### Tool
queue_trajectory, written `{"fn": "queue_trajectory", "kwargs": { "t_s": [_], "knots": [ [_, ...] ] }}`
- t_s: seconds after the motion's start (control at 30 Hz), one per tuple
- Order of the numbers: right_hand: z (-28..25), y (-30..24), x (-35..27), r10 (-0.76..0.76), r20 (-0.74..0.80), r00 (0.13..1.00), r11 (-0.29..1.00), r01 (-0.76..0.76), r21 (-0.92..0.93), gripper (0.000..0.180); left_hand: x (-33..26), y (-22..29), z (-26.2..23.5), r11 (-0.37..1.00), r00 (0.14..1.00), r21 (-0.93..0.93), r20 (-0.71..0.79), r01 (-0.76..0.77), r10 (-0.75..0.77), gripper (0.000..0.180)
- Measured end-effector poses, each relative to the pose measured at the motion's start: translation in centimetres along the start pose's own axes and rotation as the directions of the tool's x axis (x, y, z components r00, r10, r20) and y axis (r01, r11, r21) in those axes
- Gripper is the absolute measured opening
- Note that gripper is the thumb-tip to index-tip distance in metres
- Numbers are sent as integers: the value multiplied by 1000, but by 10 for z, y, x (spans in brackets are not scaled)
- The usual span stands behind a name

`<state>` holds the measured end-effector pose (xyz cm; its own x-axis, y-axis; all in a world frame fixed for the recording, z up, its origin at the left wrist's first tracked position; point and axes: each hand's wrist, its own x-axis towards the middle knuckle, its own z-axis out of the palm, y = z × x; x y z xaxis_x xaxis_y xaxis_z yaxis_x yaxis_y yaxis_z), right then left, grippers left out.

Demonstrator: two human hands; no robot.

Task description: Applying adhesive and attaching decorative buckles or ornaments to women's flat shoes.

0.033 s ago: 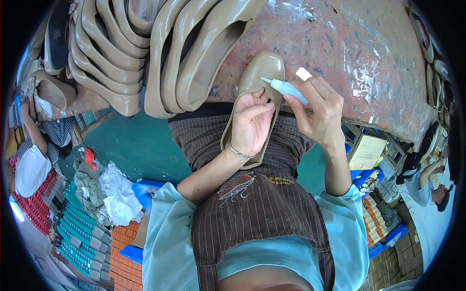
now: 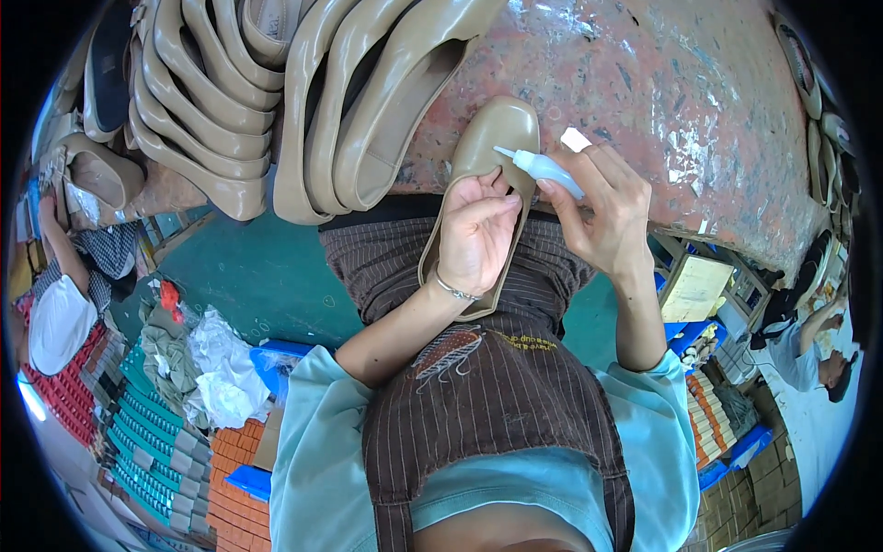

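I see the tan, glossy, square-toed shoe (image 2: pixel 497 133) at centre, toe to the far side, heel near the apron. The left hand (image 2: pixel 478 230) lies palm up over its opening, fingers curled inward (whether they pinch its edge, I can't tell). To the right, the right hand (image 2: pixel 609 207) pinches a translucent plastic squeeze bottle (image 2: pixel 550 172) between thumb and fingers, its thin nozzle pointing left above the toe.

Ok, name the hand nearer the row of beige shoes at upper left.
Left. Left hand, at the single shoe, is right of the row; right hand, holding the bottle, is farther right.
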<state>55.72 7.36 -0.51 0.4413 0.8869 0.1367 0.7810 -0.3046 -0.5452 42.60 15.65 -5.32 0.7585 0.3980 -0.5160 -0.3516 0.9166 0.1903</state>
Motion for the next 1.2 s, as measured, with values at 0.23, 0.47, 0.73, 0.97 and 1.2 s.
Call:
{"fn": "queue_trajectory", "kwargs": {
  "t_s": [0.23,0.47,0.73,0.97,1.2],
  "knots": [
    [-3,-1,0,-3,15,1000,1000,3,1,14,-1,0,1,1000,999,-28,33,-9,10,45],
    [-4,-4,1,5,8,1000,1000,-5,29,14,1,1,7,998,999,52,20,-28,27,45],
    [-5,-7,6,-14,37,999,1000,13,26,16,1,2,6,1000,999,27,46,-9,7,48],
    [-11,-4,0,22,43,999,999,-23,35,16,-1,1,0,1000,1000,-8,12,-4,4,45],
    [-13,49,-23,466,-148,873,747,-298,595,21,2,-1,-6,998,1000,-68,9,0,1,27]
  ]
}}
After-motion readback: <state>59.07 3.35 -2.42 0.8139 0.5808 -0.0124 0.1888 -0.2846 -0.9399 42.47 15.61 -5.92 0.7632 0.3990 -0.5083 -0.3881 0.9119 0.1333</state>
